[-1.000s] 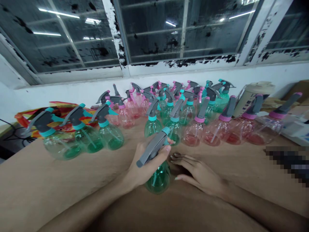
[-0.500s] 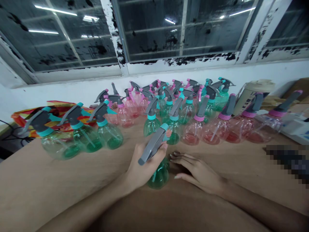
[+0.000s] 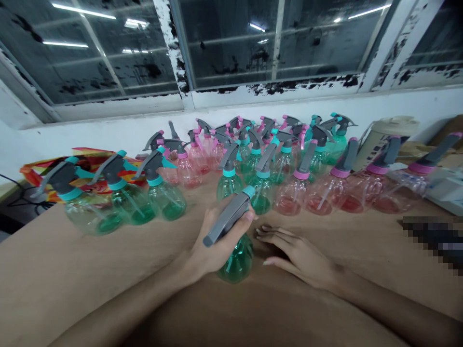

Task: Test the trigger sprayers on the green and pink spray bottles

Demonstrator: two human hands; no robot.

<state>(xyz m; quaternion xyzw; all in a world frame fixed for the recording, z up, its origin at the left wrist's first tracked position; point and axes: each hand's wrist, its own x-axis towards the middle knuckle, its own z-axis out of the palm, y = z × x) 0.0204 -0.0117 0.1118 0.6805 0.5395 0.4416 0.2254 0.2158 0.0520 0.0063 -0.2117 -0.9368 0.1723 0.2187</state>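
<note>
My left hand (image 3: 213, 241) is wrapped round the neck of a green spray bottle (image 3: 237, 264) with a grey and turquoise trigger head. The bottle stands close to me on the table, its collar hidden by my fingers. To its right my right hand (image 3: 294, 255) rests on the wood, fingers stretched out, holding nothing. Just beyond my hands stand two more green spray bottles (image 3: 263, 193). Alongside them runs a row of pink spray bottles (image 3: 289, 200) with grey heads. Three green spray bottles (image 3: 167, 201) stand together on the left.
Many more pink and green spray bottles (image 3: 195, 159) crowd the back by the wall. A red and yellow bag (image 3: 94, 156) lies at the back left. A cream container (image 3: 390, 132) stands at the back right, near a white box (image 3: 448, 190). A pixelated dark object (image 3: 430, 236) lies at right.
The view has shifted slightly. My left hand keeps its hold on the green spray bottle, with its index finger drawn in a little toward the trigger. My right hand stays flat.
</note>
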